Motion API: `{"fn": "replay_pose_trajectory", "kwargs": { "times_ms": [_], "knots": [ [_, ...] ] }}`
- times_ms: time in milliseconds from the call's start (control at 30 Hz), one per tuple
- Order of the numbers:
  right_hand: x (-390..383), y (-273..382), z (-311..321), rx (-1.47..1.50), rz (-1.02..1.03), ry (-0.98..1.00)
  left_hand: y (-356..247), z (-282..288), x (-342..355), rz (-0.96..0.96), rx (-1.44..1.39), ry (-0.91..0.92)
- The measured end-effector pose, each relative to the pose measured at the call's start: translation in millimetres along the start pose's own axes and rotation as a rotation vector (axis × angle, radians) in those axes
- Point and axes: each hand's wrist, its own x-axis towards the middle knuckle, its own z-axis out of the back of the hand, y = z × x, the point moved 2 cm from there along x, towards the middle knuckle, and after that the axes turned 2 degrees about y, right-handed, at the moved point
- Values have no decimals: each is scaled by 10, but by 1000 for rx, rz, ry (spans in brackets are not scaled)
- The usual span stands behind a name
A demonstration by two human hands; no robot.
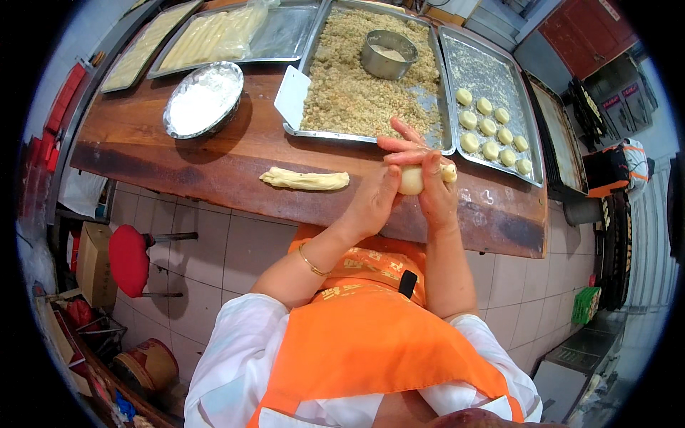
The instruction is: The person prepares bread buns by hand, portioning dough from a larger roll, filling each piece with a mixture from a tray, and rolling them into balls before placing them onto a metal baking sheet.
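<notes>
My left hand (378,191) and my right hand (437,194) are cupped together over the table's near edge. Between them they hold a pale, smooth ball of dough (411,181). A small end of dough (449,173) shows beside my right hand's fingers; whether it joins the ball is hidden. Left of my hands, a twisted strip of dough (305,179) lies on the wooden table (235,160). Just beyond my fingers is a metal tray (364,135) of crumbly, light brown filling (342,78), with a round metal container (389,57) standing in it.
A white scraper (292,98) leans at the filling tray's left corner. Farther left stands a bowl of white flour (203,98). Trays of dough strips (207,36) line the back left. On the right, a floured tray (529,158) carries several small dough rounds (487,127). A red stool (129,261) stands on the floor.
</notes>
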Motion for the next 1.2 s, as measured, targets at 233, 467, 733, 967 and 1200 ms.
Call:
{"fn": "replay_pose_trajectory", "kwargs": {
  "times_ms": [233, 467, 733, 967, 1200],
  "knots": [
    [24, 114, -194, 84, 14, -251, -56, -142, -19, -102, 61, -99],
    [-49, -131, -3, 140, 22, -24, 9, -311, 30, -173, -72, -218],
    [4, 51, -185, 60, -43, -77, 49, -32, -24, 23, -76, -36],
    [22, 255, -136, -434, -69, -350, 93, -199, 15, -23, -312, -221],
    [14, 417, 21, -564, -370, -207, 152, -5, -21, 219, -568, -170]
  ]
}}
